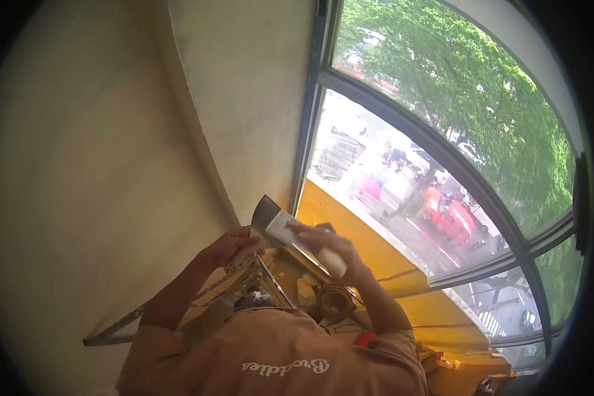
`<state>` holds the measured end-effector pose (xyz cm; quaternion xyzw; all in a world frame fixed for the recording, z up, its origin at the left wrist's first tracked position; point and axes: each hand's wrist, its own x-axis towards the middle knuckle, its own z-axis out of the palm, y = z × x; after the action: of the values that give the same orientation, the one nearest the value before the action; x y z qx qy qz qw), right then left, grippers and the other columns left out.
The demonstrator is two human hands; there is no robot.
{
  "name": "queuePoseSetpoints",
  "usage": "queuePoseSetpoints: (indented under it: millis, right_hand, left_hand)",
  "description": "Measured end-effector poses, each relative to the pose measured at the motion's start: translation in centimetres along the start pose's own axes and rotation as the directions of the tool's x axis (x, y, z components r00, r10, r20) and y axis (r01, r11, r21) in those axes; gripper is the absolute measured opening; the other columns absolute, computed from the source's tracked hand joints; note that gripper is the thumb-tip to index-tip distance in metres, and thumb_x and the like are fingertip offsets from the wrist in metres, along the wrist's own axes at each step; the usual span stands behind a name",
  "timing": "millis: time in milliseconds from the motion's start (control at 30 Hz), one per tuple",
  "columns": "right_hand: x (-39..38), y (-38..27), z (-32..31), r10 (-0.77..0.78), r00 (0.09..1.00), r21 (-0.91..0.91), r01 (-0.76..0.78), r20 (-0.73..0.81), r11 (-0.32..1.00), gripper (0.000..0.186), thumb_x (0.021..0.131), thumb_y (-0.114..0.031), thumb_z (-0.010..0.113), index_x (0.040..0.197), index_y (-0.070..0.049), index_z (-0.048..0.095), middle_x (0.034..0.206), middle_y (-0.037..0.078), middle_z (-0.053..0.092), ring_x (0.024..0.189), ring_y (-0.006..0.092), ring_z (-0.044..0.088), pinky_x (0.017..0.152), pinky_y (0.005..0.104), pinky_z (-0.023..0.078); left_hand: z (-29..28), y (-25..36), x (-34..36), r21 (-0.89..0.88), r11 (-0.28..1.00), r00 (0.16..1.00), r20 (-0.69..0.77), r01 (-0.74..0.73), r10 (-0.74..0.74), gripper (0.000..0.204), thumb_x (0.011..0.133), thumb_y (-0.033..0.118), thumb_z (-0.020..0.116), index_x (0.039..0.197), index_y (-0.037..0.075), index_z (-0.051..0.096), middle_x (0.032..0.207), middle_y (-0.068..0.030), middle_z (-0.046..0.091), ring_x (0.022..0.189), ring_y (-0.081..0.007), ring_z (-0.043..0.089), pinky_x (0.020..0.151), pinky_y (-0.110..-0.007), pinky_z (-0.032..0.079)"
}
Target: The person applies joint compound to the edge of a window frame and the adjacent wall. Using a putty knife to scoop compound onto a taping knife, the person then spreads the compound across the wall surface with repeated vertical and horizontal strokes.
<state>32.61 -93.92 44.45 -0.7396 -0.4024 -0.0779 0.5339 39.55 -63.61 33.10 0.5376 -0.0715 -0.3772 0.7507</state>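
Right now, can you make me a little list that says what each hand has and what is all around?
left hand: gripping a flat metal blade at the wall's foot
right hand: wrapped around a white tube-shaped handle joined to that blade
wall: plain cream, on the left
window: curved dark frame, green trees and a street outside
sill: yellow, below the glass
below the hands: a metal frame and a roll of tape
clothing: tan shirt
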Motion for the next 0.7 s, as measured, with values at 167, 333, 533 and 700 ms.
queuePoseSetpoints:
  millis: [167,333,533,700]
  right_hand:
    - [-3.3,2.2,1.9,-0.015,0.977,-0.377,0.097,0.214,0.921,0.058,0.085,-0.008,0.066,0.141,-0.016,0.056,0.153,0.009,0.048,0.143,0.0294,0.044,0.104,0.0458,0.034]
    - [-4.2,6.1,2.2,0.068,0.995,-0.396,-0.033,0.075,0.917,0.061,0.082,0.002,0.064,0.140,-0.015,0.056,0.152,0.010,0.049,0.143,0.0278,0.043,0.104,0.0470,0.034]
    - [-6.0,10.6,3.4,0.421,0.849,-0.205,-0.496,-0.320,0.844,0.054,0.084,0.002,0.067,0.136,-0.008,0.056,0.136,0.012,0.063,0.123,0.0322,0.060,0.101,0.0418,0.042]
    - [-5.7,10.5,5.4,0.695,0.651,0.852,-0.138,-0.306,0.505,0.043,0.092,-0.001,0.061,0.134,-0.001,0.051,0.121,0.012,0.064,0.113,0.0282,0.063,0.099,0.0418,0.050]
  left_hand:
    - [1.6,-1.6,-0.7,-0.003,0.999,0.984,-0.174,-0.034,0.033,0.023,0.098,0.021,0.064,0.106,0.000,0.064,0.094,-0.0074,0.070,0.068,-0.0121,0.062,0.061,-0.026,0.051]
    - [1.2,-1.7,-3.5,0.028,0.995,0.989,-0.118,-0.091,0.093,0.023,0.098,0.017,0.066,0.114,0.002,0.062,0.099,-0.0056,0.069,0.082,-0.0124,0.065,0.071,-0.028,0.056]
    - [4.5,1.9,-4.7,0.102,0.924,0.882,-0.277,-0.367,0.381,0.025,0.097,0.013,0.063,0.118,0.002,0.058,0.083,-0.0079,0.066,0.065,-0.0131,0.060,0.057,-0.028,0.049]
    - [5.2,5.0,-3.9,0.779,0.626,0.868,-0.285,-0.038,0.407,0.045,0.094,0.004,0.065,0.136,0.003,0.050,0.121,-0.0101,0.062,0.107,-0.0184,0.062,0.094,-0.033,0.051]
